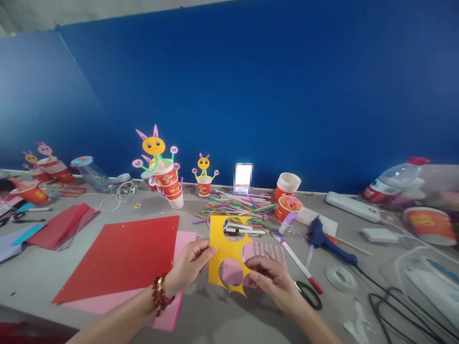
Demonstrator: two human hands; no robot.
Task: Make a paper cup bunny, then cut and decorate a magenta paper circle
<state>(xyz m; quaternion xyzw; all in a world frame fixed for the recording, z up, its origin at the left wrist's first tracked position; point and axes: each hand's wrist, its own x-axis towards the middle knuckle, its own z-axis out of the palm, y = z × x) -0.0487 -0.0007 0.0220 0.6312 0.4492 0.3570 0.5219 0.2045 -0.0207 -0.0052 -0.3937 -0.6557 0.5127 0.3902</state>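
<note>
Between both hands is a sheet of yellow paper (225, 253) with round holes and scalloped edges cut out of it. My left hand (193, 262) pinches its left edge. On the right side, my right hand (270, 278) grips the sheet's edge between thumb and fingers. Pink cut paper (276, 251) shows behind the sheet, partly hidden. Black-handled scissors (310, 295) lie beside my right hand, their blades mostly covered. To the left of my left hand rests red paper (125, 253) over pink paper (172, 310).
Behind the hands lies a heap of coloured pipe cleaners (236, 203). Decorated cup figures (167, 179) stand at the back. Right of my right hand are a red-capped marker (301, 265), a blue glue gun (330, 243), tape (340, 278) and looping cables (390, 306). A blue wall (251, 95) rises behind.
</note>
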